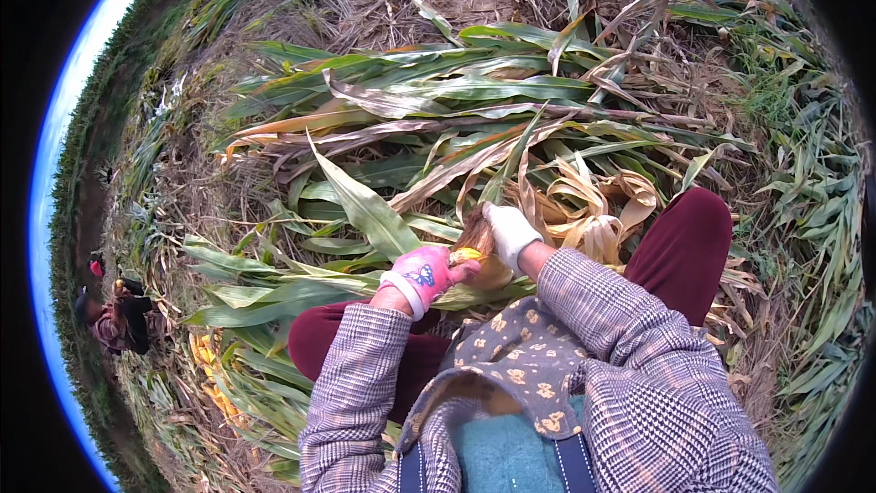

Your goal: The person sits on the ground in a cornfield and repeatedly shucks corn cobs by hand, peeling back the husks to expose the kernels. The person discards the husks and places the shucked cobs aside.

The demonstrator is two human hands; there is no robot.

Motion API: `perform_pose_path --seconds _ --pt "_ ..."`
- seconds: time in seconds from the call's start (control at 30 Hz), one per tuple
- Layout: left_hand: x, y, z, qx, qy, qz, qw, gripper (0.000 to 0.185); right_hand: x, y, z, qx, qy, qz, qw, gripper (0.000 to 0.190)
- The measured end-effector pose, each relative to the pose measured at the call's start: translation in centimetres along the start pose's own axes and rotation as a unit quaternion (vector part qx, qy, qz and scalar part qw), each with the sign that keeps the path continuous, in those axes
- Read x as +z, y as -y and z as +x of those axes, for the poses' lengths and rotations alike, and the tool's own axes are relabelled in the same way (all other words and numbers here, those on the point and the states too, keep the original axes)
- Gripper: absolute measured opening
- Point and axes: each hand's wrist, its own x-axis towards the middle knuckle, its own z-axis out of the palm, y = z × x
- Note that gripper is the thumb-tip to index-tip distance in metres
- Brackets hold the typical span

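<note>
My left hand (424,275), in a pink glove with a butterfly print, grips a corn ear (467,257) whose yellow kernels show in part. My right hand (508,231), in a white glove, is closed on the brown silk and husk (477,229) at the ear's upper end. Pale husk hangs below the ear, between the hands. Beyond both hands lie cut corn stalks with green and dry leaves (410,92). Dry, peeled husks (602,198) are heaped just right of my right hand.
My bent knees (684,253) flank the work. Husked yellow ears (213,376) lie in a pile at the lower left. Farther left, another person (123,318) sits on the ground. More leafy stalks (814,219) lie along the right, and standing crop lines the far left.
</note>
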Motion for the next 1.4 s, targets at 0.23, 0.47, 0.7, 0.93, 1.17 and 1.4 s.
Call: perform_pose_path --seconds 0.23,0.47,0.7,0.93,1.17,1.4 --pt "-0.7 -1.7 -0.6 -0.026 0.057 -0.006 0.998 0.063 -0.2 -0.8 0.5 -0.039 -0.018 -0.067 0.997 0.05" --pt "2.7 -4.1 -1.1 0.072 0.06 0.022 0.995 0.035 -4.5 -0.7 5.3 -0.046 -0.095 0.093 0.99 0.033" --pt "2.6 -3.2 -0.9 -0.043 -0.219 -0.219 0.95 0.024 -2.8 -1.2 3.7 -0.059 -0.062 -0.057 0.995 0.042" --pt "2.8 -2.3 1.0 0.138 -0.385 -0.059 0.911 0.038 -2.4 -2.3 4.8 -0.032 -0.073 -0.011 0.997 0.054" --pt "3.2 -2.4 0.9 0.206 -0.379 -0.007 0.902 0.019 -2.1 -1.1 3.0 -0.093 -0.083 -0.122 0.985 0.053" --pt "6.9 -0.8 0.3 0.138 -0.038 0.106 0.984 0.012 -2.5 -1.3 3.7 -0.09 -0.095 -0.144 0.981 0.053"
